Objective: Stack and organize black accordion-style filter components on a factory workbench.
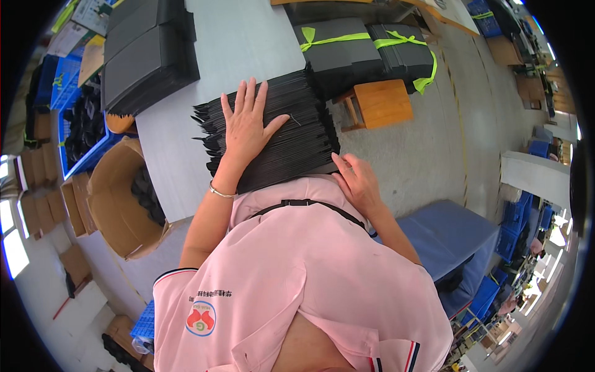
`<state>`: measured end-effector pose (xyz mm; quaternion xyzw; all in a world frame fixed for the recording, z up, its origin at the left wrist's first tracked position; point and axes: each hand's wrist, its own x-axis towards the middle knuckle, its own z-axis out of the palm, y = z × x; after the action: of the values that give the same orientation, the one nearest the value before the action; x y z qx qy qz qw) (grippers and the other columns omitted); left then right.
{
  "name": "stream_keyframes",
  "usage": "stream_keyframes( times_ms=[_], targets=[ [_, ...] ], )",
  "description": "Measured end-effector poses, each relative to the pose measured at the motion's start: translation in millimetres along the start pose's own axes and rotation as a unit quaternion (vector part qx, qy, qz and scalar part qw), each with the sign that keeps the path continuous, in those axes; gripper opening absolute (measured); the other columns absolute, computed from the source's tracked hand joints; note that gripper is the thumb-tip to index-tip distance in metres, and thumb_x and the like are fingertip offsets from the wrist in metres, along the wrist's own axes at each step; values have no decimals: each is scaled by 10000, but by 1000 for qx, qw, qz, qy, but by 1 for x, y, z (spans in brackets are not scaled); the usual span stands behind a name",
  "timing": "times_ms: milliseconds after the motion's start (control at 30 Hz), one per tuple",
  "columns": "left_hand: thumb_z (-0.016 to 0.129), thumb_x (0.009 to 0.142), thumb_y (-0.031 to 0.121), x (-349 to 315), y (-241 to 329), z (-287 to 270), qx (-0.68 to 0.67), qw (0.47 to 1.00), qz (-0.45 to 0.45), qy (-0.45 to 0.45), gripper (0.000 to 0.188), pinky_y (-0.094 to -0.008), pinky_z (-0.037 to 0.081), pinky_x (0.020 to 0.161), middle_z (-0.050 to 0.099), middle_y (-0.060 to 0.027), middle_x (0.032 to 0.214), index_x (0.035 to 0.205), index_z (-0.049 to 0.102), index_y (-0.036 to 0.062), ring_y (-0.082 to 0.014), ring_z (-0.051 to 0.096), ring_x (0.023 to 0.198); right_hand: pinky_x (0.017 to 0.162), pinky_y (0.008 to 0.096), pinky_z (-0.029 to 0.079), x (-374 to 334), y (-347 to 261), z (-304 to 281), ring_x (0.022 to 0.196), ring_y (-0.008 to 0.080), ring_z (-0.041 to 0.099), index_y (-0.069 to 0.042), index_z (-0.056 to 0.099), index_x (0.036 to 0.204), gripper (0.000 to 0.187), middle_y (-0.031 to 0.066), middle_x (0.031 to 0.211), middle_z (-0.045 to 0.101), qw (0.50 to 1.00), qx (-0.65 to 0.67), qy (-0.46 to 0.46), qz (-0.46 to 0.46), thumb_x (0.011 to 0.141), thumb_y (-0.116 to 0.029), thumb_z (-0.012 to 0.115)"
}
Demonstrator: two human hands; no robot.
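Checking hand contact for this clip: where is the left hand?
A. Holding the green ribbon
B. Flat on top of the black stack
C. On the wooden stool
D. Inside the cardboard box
B: the left hand lies palm down, fingers spread, on the black stack, while the right hand is at the stack's near corner.

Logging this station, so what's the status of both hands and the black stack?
Left hand flat on black sheet stack. Right hand at stack's near right corner. Nothing on top.
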<state>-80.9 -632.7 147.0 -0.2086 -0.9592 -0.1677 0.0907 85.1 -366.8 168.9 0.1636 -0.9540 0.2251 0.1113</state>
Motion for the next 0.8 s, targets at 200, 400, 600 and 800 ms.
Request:
stream_keyframes(
  times_ms=[200,400,600,800],
  targets=[
    [628,961,641,3,-4,2,-5,1000,-3,1,860,-615,100,1273,419,-181,1647,1577,458,66,-342,300,1575,832,403,525,-7,-3,-3,968,279,637,-65,675,1364,499,108,1237,619,1000,-8,0,1,880,-94,792],
    [630,966,630,3,-6,2,1,1000,-13,-13,857,-598,90,1280,382,-154,1676,1617,408,119,-327,286,1583,798,405,530,-8,-4,-2,942,291,633,-67,706,1311,443,96,1212,631,1000,-6,1,-14,876,-79,789],
    [632,967,628,3,-5,2,-3,1000,-13,-8,853,-600,92,1280,388,-158,1672,1612,417,114,-330,288,1582,799,394,538,-3,-7,-3,943,283,656,-42,708,1263,408,96,1197,633,1000,4,2,-17,862,-62,784],
    [633,966,628,3,-3,0,-5,1000,-9,-8,854,-600,98,1279,393,-157,1669,1609,420,109,-332,294,1579,797,382,552,5,-11,-1,955,270,675,-24,713,1235,381,89,1201,646,1000,1,22,-11,860,-44,777]
  ],
)
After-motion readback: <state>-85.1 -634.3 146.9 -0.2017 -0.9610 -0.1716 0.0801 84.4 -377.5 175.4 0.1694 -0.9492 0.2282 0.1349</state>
